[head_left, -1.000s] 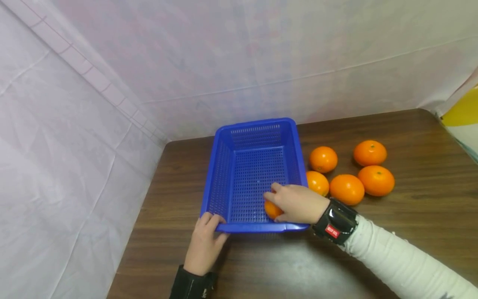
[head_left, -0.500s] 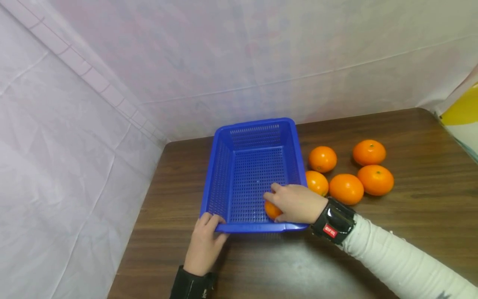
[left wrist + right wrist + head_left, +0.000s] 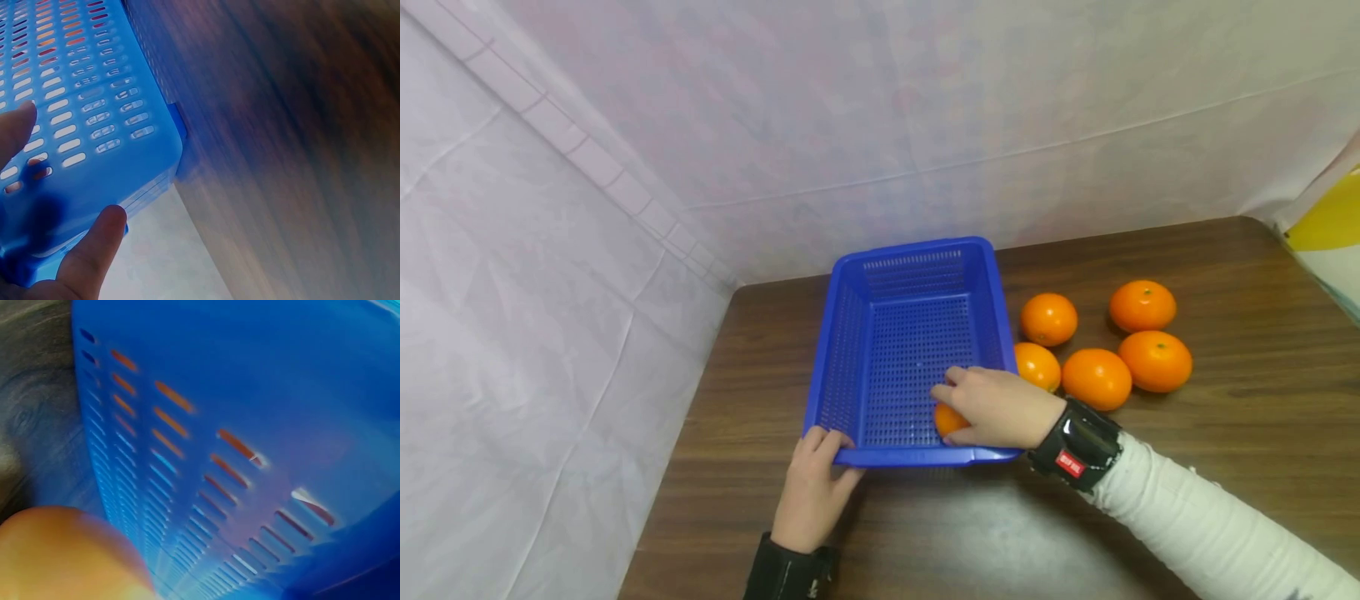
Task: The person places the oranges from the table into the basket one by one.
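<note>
A blue plastic basket (image 3: 922, 456) with slotted walls stands on the wooden table. My left hand (image 3: 815, 487) grips the rim at its near left corner. In the left wrist view the fingers (image 3: 94, 253) lie against the basket's wall (image 3: 147, 165). Reaching over the right side, my right hand (image 3: 1003, 408) holds an orange (image 3: 950, 420) low in the near right corner of the basket. Much of that fruit is hidden under the hand. The right wrist view shows the orange (image 3: 69, 556) beside the slotted wall (image 3: 206, 425).
Several more oranges (image 3: 1096, 379) lie on the table (image 3: 1247, 350) to the right of the basket, one of them (image 3: 1037, 367) right by its wall. Pale cloth (image 3: 887, 125) hangs behind the table and along its left side. Something yellow (image 3: 1330, 218) shows at the far right.
</note>
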The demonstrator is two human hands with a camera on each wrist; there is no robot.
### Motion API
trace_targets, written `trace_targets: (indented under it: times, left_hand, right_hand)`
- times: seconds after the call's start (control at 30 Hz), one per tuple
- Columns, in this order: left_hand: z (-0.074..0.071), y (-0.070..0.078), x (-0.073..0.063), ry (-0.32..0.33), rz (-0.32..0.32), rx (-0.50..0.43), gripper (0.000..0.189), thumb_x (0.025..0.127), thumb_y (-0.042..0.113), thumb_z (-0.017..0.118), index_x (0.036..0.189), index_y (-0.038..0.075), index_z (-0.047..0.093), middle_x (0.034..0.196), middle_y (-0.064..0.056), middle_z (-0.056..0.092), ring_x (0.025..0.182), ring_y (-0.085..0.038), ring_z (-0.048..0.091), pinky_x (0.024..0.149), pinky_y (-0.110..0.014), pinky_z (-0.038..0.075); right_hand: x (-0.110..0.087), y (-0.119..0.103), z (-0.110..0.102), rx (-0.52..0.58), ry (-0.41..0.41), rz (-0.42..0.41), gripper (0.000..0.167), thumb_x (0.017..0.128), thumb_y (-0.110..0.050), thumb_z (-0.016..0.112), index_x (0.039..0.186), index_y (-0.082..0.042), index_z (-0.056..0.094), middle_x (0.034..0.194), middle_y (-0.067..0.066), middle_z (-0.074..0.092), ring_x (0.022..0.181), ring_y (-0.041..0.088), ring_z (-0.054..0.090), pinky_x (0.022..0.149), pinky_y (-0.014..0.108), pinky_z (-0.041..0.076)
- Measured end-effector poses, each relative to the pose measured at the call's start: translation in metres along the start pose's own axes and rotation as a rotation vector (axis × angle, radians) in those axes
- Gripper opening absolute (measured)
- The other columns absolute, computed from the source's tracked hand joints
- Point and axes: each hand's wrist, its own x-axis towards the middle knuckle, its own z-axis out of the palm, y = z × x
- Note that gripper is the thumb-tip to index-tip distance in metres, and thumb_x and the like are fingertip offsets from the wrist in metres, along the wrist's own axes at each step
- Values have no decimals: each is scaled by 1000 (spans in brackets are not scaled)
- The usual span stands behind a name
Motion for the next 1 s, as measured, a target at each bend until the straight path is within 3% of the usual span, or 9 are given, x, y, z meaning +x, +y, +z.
trace_targets:
  times: [0.37, 0.6, 1.0]
  left_hand:
    - [-1, 2, 0, -2, -3, -1, 35, 68, 11, 90, 88, 15, 62, 88, 3, 54, 81, -14, 53, 72, -35, 52]
    - [0, 0, 0, 7, 12, 2, 35, 67, 11, 90, 88, 15, 62, 87, 3, 53, 80, -15, 53, 71, -34, 52]
    - [0, 2, 0, -4, -6, 6, 34, 69, 14, 90, 88, 15, 62, 87, 3, 53, 80, -14, 53, 71, -34, 51]
  right_hand:
    - [-9, 4, -3, -24, 162, -81, 35, 84, -42, 74, 104, -14, 70, 85, -6, 56, 77, 12, 50, 68, 29, 45]
    - [-18, 6, -6, -39, 259, -122, 40, 84, -37, 74, 115, -11, 71, 99, 2, 66, 87, 17, 58, 76, 33, 52]
    - [-34, 11, -16, -63, 270, -62, 56, 83, -37, 74, 132, -13, 63, 118, 7, 66, 103, 23, 60, 87, 38, 52]
